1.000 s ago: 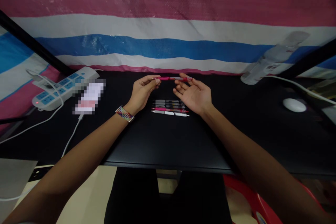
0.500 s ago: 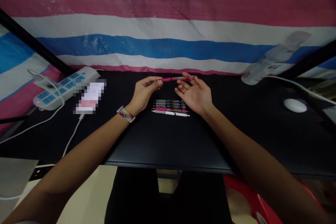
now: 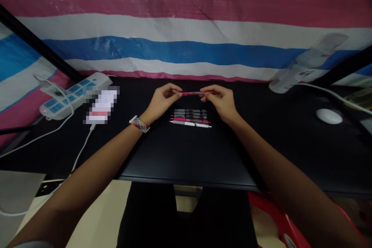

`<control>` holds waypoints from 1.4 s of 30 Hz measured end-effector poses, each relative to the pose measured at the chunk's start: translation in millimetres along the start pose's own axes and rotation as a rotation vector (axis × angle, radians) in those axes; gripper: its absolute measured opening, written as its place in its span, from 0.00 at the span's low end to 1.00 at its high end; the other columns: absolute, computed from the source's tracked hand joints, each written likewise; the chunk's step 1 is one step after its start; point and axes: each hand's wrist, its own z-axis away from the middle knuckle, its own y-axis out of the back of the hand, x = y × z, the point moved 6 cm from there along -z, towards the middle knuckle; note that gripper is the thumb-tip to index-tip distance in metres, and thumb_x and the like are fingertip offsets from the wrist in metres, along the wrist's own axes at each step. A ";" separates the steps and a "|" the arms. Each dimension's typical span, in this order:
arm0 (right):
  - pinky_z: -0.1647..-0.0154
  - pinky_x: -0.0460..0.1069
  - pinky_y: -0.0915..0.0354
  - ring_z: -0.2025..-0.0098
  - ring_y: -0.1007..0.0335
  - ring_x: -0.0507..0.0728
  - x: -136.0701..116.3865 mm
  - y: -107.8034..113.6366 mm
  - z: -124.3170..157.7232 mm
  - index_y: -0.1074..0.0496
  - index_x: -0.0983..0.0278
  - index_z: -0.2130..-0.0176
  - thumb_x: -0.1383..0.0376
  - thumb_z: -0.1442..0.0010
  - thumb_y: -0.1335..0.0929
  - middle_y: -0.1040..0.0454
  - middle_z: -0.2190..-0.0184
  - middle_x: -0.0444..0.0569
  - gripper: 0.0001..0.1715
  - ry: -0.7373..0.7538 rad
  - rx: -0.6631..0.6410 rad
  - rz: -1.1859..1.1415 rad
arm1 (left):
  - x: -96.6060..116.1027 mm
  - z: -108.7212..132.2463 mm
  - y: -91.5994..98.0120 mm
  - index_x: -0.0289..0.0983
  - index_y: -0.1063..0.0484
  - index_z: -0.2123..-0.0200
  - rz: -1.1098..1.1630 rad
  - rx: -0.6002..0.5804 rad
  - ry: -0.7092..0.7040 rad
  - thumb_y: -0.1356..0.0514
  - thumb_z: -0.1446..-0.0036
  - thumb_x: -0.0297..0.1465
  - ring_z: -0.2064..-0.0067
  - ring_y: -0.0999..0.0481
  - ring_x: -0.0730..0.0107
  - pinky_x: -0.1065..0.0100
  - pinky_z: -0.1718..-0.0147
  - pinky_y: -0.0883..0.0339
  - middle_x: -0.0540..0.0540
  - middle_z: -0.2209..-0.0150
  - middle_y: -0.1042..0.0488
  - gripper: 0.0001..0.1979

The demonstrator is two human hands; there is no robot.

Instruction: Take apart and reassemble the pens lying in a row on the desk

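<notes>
A red pen (image 3: pixel 192 93) is stretched level between my two hands, just beyond a row of pens. My left hand (image 3: pixel 166 99) pinches its left end between thumb and fingers. Its right end is in the closed fingers of my right hand (image 3: pixel 221 100). Below it, side by side on the black desk, lie several dark clear-barrelled pens (image 3: pixel 190 113), another red pen (image 3: pixel 190 120) and a white pen (image 3: pixel 190 124) nearest me. A patterned woven band (image 3: pixel 140 123) circles my left wrist.
To the left stand a white power strip (image 3: pixel 75 95) with blue sockets and a phone-like item, blurred out (image 3: pixel 102 104), with a white cable. On the right are a clear bottle (image 3: pixel 305 68) and a white mouse (image 3: pixel 329 116). A striped sheet (image 3: pixel 186 52) hangs behind the black desk (image 3: pixel 188 159).
The red pen has come down slightly towards the desk. My right hand has turned over from palm-up and its fingers have closed round the pen's right end.
</notes>
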 end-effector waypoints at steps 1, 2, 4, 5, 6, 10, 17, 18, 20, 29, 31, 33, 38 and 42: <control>0.51 0.60 0.19 0.62 0.17 0.60 -1.2 -0.2 0.1 0.15 0.58 0.61 0.58 0.40 0.22 0.14 0.64 0.49 0.07 0.025 -0.026 0.058 | 1.5 1.0 -1.9 0.38 0.15 0.58 -0.063 -0.028 -0.012 0.27 0.38 0.35 0.61 0.18 0.66 0.63 0.57 0.25 0.44 0.62 0.15 0.08; 0.50 0.60 0.20 0.60 0.16 0.61 -2.7 -0.4 0.4 0.14 0.58 0.62 0.60 0.41 0.23 0.14 0.63 0.50 0.06 0.049 -0.052 0.115 | 3.3 1.9 -3.5 0.38 0.14 0.59 -0.124 -0.053 -0.024 0.28 0.36 0.36 0.61 0.18 0.65 0.63 0.58 0.26 0.44 0.61 0.15 0.08; 0.48 0.60 0.21 0.57 0.15 0.62 -6.0 -0.1 1.3 0.14 0.58 0.62 0.63 0.42 0.25 0.13 0.61 0.50 0.06 0.088 -0.093 0.219 | 7.1 3.3 -5.4 0.39 0.13 0.60 -0.225 -0.093 -0.049 0.29 0.35 0.37 0.61 0.19 0.64 0.62 0.59 0.28 0.43 0.60 0.14 0.08; 0.47 0.60 0.22 0.56 0.15 0.62 -7.4 0.2 1.9 0.14 0.58 0.63 0.65 0.42 0.25 0.12 0.60 0.50 0.07 0.102 -0.107 0.267 | 8.8 3.6 -5.8 0.39 0.12 0.60 -0.259 -0.108 -0.060 0.29 0.35 0.37 0.61 0.19 0.64 0.62 0.59 0.28 0.43 0.60 0.14 0.08; 0.47 0.60 0.23 0.56 0.16 0.63 -8.4 0.6 2.5 0.14 0.58 0.63 0.65 0.43 0.26 0.12 0.60 0.50 0.08 0.108 -0.118 0.310 | 9.9 3.7 -5.8 0.40 0.12 0.60 -0.280 -0.121 -0.068 0.29 0.35 0.37 0.61 0.19 0.64 0.62 0.59 0.28 0.43 0.60 0.14 0.08; 0.50 0.60 0.25 0.59 0.18 0.63 -8.4 -0.7 5.7 0.14 0.57 0.63 0.65 0.41 0.27 0.13 0.62 0.48 0.08 0.112 -0.164 0.428 | 9.2 3.5 -5.5 0.40 0.12 0.62 -0.297 -0.155 -0.067 0.29 0.37 0.36 0.62 0.20 0.63 0.62 0.60 0.29 0.43 0.61 0.15 0.07; 0.50 0.64 0.31 0.58 0.23 0.65 -9.2 -8.3 9.8 0.15 0.54 0.67 0.66 0.40 0.26 0.15 0.64 0.48 0.08 0.195 -0.243 0.530 | 8.2 6.9 -12.4 0.41 0.13 0.66 -0.329 -0.241 -0.102 0.30 0.39 0.34 0.61 0.19 0.60 0.59 0.56 0.29 0.44 0.65 0.16 0.05; 0.50 0.64 0.31 0.59 0.23 0.65 -9.4 -9.0 10.0 0.15 0.54 0.67 0.66 0.40 0.27 0.15 0.64 0.48 0.08 0.202 -0.251 0.534 | 8.9 7.2 -12.8 0.42 0.14 0.66 -0.338 -0.246 -0.110 0.30 0.39 0.33 0.61 0.20 0.61 0.59 0.56 0.29 0.45 0.65 0.16 0.05; 0.51 0.64 0.31 0.59 0.24 0.65 -9.5 -10.2 10.1 0.15 0.54 0.67 0.66 0.40 0.27 0.16 0.65 0.48 0.09 0.210 -0.264 0.538 | 10.6 7.4 -13.3 0.42 0.14 0.67 -0.365 -0.256 -0.129 0.31 0.40 0.32 0.62 0.20 0.61 0.58 0.55 0.29 0.46 0.66 0.16 0.04; 0.53 0.61 0.32 0.60 0.25 0.64 -10.4 -14.2 12.2 0.16 0.55 0.68 0.67 0.40 0.27 0.17 0.65 0.49 0.09 0.230 -0.282 0.558 | 15.1 7.7 -14.9 0.42 0.16 0.66 -0.469 -0.295 -0.193 0.34 0.42 0.29 0.62 0.20 0.61 0.55 0.49 0.32 0.48 0.67 0.17 0.05; 0.52 0.62 0.31 0.59 0.24 0.65 -10.3 -14.5 12.4 0.15 0.55 0.68 0.68 0.40 0.26 0.17 0.65 0.49 0.09 0.219 -0.287 0.564 | 14.4 7.7 -14.9 0.42 0.16 0.66 -0.476 -0.293 -0.187 0.34 0.41 0.29 0.61 0.20 0.60 0.55 0.48 0.32 0.48 0.66 0.16 0.05; 0.51 0.62 0.31 0.59 0.24 0.65 -10.1 -14.4 12.0 0.15 0.54 0.68 0.68 0.40 0.26 0.17 0.64 0.49 0.09 0.209 -0.286 0.563 | 13.3 7.5 -14.6 0.42 0.16 0.66 -0.474 -0.289 -0.175 0.34 0.40 0.30 0.60 0.20 0.59 0.55 0.49 0.33 0.48 0.65 0.16 0.05; 0.50 0.63 0.30 0.58 0.23 0.65 -10.5 -14.9 12.8 0.15 0.55 0.65 0.65 0.39 0.26 0.18 0.64 0.50 0.06 0.178 -0.215 0.472 | 10.7 8.3 -15.2 0.42 0.16 0.64 -0.397 -0.237 -0.144 0.35 0.38 0.30 0.58 0.20 0.58 0.56 0.50 0.33 0.45 0.61 0.15 0.05; 0.43 0.65 0.29 0.49 0.21 0.67 -13.9 -13.6 24.7 0.15 0.53 0.61 0.64 0.37 0.27 0.16 0.55 0.51 0.08 0.122 0.006 0.413 | 10.2 13.5 -19.9 0.41 0.16 0.60 -0.269 -0.155 -0.096 0.36 0.32 0.35 0.55 0.20 0.58 0.59 0.52 0.31 0.43 0.58 0.16 0.08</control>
